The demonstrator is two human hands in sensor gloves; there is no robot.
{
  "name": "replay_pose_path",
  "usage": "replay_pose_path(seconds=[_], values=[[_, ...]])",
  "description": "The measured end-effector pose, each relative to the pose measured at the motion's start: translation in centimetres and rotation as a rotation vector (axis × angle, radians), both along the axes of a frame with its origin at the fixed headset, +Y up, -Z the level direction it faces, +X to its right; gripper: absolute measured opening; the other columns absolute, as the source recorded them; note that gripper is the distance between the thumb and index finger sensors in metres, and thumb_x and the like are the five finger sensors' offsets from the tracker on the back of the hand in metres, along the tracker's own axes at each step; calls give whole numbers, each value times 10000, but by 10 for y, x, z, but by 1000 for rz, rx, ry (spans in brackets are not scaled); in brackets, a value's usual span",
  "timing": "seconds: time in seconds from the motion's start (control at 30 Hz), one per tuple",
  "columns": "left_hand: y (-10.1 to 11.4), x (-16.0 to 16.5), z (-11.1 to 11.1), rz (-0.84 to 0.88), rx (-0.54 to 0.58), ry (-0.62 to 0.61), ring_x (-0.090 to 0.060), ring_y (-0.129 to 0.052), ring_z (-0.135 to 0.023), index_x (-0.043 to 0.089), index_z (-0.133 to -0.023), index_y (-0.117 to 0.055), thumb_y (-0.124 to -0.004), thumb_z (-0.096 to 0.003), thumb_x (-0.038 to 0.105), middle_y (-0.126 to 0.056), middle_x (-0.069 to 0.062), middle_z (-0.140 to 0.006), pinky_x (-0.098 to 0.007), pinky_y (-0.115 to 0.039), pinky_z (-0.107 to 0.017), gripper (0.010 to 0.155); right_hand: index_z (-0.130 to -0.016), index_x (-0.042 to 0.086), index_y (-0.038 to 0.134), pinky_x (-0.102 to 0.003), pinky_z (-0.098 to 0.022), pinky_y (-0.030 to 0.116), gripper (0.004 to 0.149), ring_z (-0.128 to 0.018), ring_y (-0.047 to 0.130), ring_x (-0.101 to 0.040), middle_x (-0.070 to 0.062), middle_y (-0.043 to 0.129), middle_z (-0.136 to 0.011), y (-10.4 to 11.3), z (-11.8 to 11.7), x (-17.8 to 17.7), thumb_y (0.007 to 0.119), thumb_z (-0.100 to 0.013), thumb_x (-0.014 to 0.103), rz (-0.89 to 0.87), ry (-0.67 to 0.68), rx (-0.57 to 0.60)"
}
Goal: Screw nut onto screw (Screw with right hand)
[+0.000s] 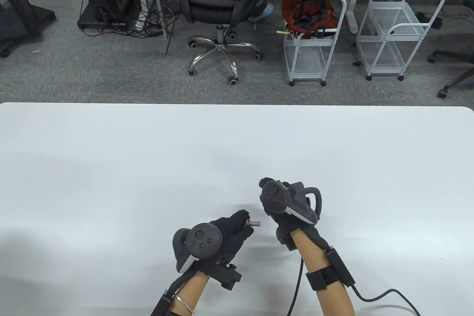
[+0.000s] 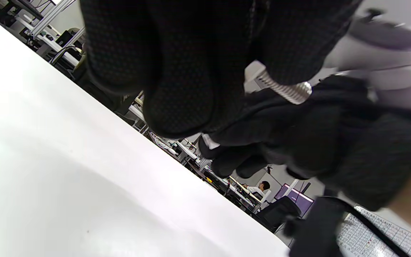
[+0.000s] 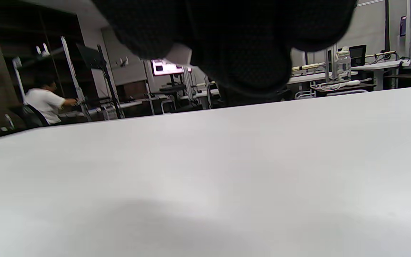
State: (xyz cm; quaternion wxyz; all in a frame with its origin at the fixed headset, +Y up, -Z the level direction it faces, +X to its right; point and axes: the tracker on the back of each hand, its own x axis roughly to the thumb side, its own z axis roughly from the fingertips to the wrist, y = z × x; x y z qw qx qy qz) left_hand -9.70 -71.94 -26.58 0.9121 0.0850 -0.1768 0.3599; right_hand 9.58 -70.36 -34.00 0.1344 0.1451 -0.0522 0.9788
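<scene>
My left hand hovers low over the white table and pinches a silver screw by its head end, the threaded shaft pointing right. The left wrist view shows that shaft sticking out from the gloved fingers. My right hand is just right of and beyond the screw tip, a small gap away, with its fingers curled under the tracker. In the right wrist view a small pale metal piece, seemingly the nut, is pinched between the fingers. The nut is hidden in the table view.
The table's far edge faces an office chair and two white wire carts on the carpet. A cable trails from my right forearm near the table's front edge.
</scene>
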Motion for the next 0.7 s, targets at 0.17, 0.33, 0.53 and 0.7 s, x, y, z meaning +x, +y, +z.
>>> replay_pose_path(seconds=[0.17,0.33,0.53,0.7], values=[[1,2,2,-30,21,2,-126,-1111,-522,101,-838,-866,-793,-469,425,-1095,-2,-679,-329,-900,-467,496,-918,59,731,-517,-505,750,474,-637,971,-310,-192,889,-798,8,33,13,797,-499,272,-215,8,22],[0,4,2,-26,13,2,-124,-1111,-517,97,-834,-865,-792,-470,427,-1096,-1,-673,-328,-901,-464,497,-920,51,728,-518,-502,749,476,-634,970,-313,-196,889,-795,2,52,24,797,-499,263,-425,23,-29],[0,3,1,-14,13,11,-121,-1111,-515,93,-832,-864,-793,-470,432,-1096,-1,-669,-326,-900,-463,501,-917,43,729,-519,-495,751,471,-628,972,-316,-199,891,-788,-3,59,32,792,-503,257,-561,39,-84],[1,1,0,0,10,12,-119,-1113,-505,96,-825,-868,-801,-464,443,-1098,4,-660,-323,-903,-458,505,-916,42,731,-518,-494,752,469,-627,973,-313,-199,893,-786,-5,62,33,792,-504,256,-609,65,-114]])
